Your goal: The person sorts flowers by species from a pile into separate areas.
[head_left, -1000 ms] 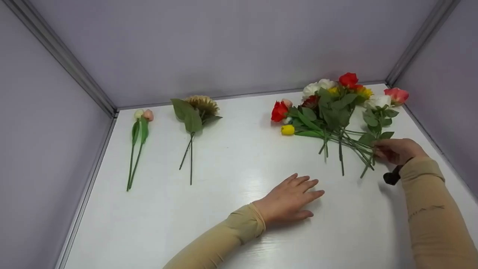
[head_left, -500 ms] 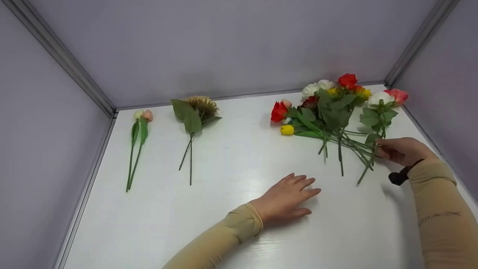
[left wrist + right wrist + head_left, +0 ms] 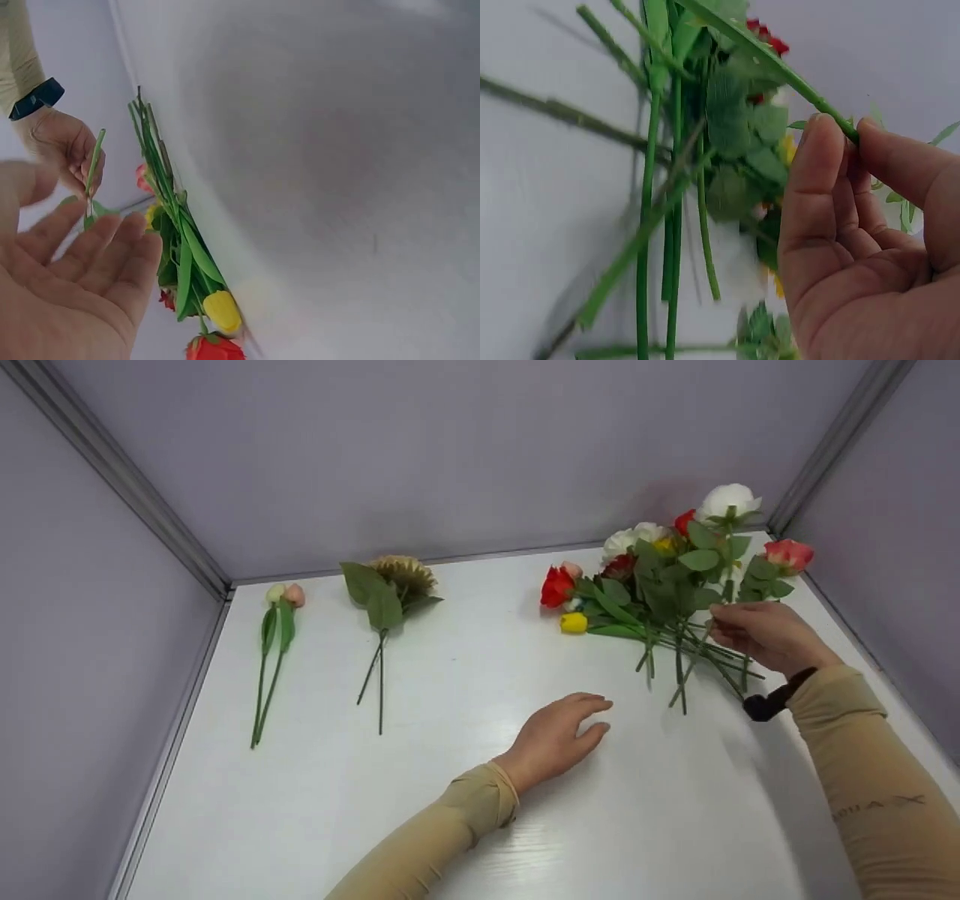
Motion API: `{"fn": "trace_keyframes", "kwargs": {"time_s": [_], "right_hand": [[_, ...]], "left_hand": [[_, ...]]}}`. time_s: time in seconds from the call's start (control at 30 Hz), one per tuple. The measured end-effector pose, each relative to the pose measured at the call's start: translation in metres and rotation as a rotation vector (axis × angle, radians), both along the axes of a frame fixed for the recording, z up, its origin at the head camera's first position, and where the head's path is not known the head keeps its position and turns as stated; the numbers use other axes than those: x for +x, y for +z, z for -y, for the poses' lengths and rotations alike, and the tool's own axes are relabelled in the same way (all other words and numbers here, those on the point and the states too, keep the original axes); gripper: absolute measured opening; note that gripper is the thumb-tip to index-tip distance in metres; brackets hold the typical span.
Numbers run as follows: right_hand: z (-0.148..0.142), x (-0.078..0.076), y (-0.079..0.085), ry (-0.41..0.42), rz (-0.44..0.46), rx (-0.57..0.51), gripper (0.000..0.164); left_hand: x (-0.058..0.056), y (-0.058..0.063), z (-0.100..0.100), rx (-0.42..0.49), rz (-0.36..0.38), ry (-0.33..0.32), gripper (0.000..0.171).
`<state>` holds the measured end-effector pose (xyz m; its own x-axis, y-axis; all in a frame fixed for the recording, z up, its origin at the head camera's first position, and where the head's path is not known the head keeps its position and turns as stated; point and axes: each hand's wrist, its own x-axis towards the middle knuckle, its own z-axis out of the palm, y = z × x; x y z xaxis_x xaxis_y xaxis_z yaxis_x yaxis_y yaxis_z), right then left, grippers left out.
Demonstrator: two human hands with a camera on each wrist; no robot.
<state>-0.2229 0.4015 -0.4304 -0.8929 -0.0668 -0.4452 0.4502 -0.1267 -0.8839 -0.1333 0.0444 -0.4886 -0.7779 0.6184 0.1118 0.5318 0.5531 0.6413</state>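
Note:
My right hand [image 3: 776, 637] pinches the green stem of a white rose [image 3: 727, 502] between thumb and fingertips. Its bloom stands raised above the other flowers, and the stem's lower end slants down to the left. Close up in the right wrist view, the pinched stem [image 3: 784, 71] passes between thumb and forefinger. My left hand [image 3: 553, 739] hovers over the middle of the table with loosely bent fingers and holds nothing. Under the right hand lies a pile of flowers: a red flower [image 3: 556, 587], a yellow tulip [image 3: 574, 622], white blooms [image 3: 621, 544] and crossing stems.
A pink-red rose [image 3: 789, 555] lies at the far right edge. Left of the pile, a beige flower [image 3: 405, 574] with big leaves and two pale tulips [image 3: 285, 595] lie apart on the white table [image 3: 315, 825]. Grey-purple walls [image 3: 480, 450] close off the back and sides.
My right hand has lifted the white rose and carried it up and left over the pile, away from the pink-red rose. My left hand has drawn slightly back left, its fingers bending.

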Motion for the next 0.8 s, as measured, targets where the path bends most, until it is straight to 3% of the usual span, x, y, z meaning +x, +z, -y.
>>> {"fn": "trace_keyframes", "kwargs": {"time_s": [0.13,0.27,0.5,0.8], "right_hand": [[0.057,-0.005,-0.002,0.104,-0.051,0.059,0.046],[0.114,-0.006,-0.007,0.205,-0.109,0.092,0.056],[0.181,-0.006,-0.009,0.293,-0.211,0.057,0.035],[0.218,-0.009,-0.014,0.3,-0.202,-0.024,0.031]], "left_hand": [[-0.006,0.003,0.009,0.196,0.241,0.144,0.036],[-0.014,0.002,0.02,0.316,0.399,0.233,0.039],[-0.019,-0.005,0.045,0.414,0.514,0.305,0.03],[-0.019,-0.006,0.064,0.481,0.571,0.364,0.021]]}}
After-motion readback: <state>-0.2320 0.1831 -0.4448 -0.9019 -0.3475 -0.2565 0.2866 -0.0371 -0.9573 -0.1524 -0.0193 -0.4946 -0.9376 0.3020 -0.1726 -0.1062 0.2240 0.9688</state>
